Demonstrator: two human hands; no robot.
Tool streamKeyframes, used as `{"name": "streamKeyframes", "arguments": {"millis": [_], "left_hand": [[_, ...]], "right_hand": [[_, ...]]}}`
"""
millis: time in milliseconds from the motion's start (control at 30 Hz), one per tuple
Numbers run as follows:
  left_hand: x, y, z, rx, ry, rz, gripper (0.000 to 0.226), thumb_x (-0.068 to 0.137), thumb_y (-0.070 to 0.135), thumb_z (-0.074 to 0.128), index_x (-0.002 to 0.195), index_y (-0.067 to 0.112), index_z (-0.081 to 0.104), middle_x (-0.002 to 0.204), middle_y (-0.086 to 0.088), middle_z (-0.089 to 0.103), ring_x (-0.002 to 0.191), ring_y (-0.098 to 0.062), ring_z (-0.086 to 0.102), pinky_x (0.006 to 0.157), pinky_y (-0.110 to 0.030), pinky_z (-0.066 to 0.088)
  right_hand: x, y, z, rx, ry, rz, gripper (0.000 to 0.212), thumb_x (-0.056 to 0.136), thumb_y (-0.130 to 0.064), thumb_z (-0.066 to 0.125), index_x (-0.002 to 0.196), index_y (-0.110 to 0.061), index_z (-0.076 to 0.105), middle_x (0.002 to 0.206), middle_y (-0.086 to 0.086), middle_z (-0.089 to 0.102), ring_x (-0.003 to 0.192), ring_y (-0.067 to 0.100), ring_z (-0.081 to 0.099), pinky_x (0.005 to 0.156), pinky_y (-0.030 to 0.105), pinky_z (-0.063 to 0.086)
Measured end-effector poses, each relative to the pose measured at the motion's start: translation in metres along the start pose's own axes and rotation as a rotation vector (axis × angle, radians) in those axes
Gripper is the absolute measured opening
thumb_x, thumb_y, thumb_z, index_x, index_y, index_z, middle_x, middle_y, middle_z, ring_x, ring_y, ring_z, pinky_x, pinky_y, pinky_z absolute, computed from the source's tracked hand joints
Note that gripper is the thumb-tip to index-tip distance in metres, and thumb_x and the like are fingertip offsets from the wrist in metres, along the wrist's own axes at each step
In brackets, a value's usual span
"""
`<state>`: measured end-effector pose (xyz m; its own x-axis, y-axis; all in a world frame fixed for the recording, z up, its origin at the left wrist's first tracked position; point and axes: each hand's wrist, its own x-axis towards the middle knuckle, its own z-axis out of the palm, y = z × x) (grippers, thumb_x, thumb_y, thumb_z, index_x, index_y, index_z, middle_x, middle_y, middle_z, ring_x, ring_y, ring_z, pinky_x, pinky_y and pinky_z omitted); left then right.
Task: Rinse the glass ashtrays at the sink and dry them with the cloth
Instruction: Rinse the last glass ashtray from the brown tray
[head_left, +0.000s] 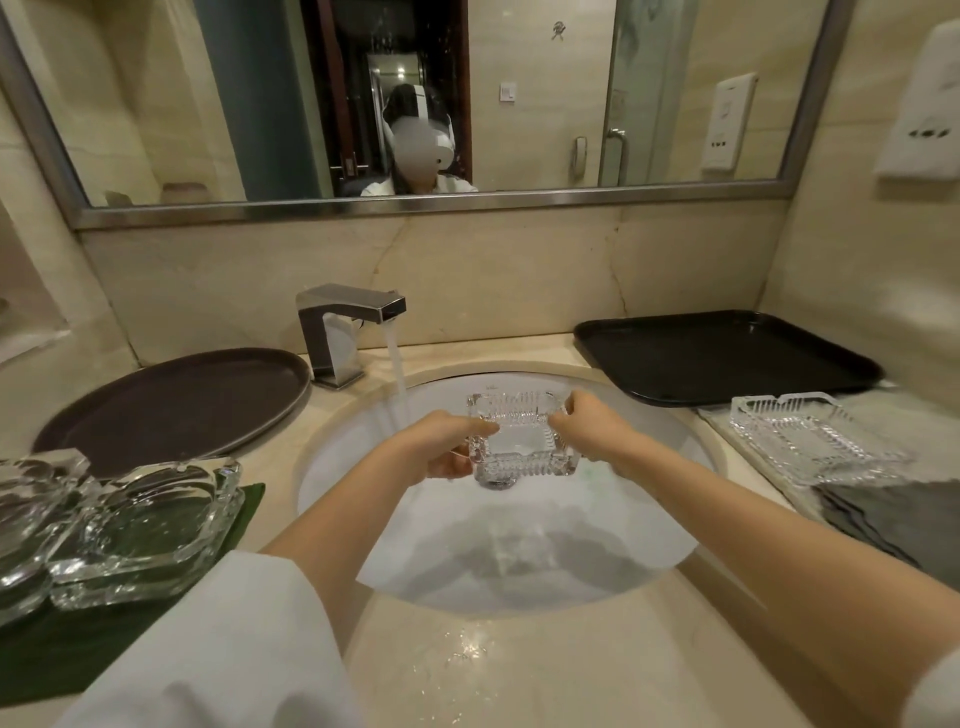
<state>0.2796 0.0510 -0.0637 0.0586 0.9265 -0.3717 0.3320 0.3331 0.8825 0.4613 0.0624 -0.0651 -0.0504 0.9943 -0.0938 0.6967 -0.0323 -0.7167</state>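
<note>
Glass ashtray (521, 439), square, gripped by both hands, left hand (451, 447) and right hand (592, 434), over the sink (670, 525), just right of the faucet (349, 332) stream. Rinsing looks underway: one ashtray on cloth (815, 441) right of the hands, stacked ashtrays (119, 525) left apparently unrinsed.

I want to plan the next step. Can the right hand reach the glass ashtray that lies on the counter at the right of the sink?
Probably yes. The glass ashtray lies uncovered on the counter with nothing between it and the right hand. But that hand grips the square ashtray over the sink and must release it first.
</note>
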Motion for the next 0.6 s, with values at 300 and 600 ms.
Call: {"name": "streamKeyframes", "arguments": {"millis": [300,600], "left_hand": [[-0.009,0.041,0.036,-0.260,-0.165,0.166,0.020,0.086,0.029,0.063,0.083,0.010,0.060,0.060,0.001,0.063,0.047,-0.007,0.059,0.052,-0.015,0.052],[-0.020,0.100,0.150,-0.421,-0.300,0.195,0.035,0.084,0.018,0.068,0.107,-0.007,0.058,0.084,-0.015,0.061,0.068,-0.019,0.062,0.052,-0.017,0.055]], "right_hand": [[-0.016,0.010,-0.070,-0.053,0.138,-0.007,0.024,0.088,-0.012,0.049,0.111,-0.007,0.054,0.090,0.010,0.058,0.067,0.017,0.048,0.051,0.025,0.038],[-0.055,0.078,-0.183,-0.040,0.271,0.057,0.018,0.090,-0.009,0.053,0.106,-0.006,0.060,0.064,0.004,0.042,0.050,0.016,0.031,0.045,0.025,0.024]]}}
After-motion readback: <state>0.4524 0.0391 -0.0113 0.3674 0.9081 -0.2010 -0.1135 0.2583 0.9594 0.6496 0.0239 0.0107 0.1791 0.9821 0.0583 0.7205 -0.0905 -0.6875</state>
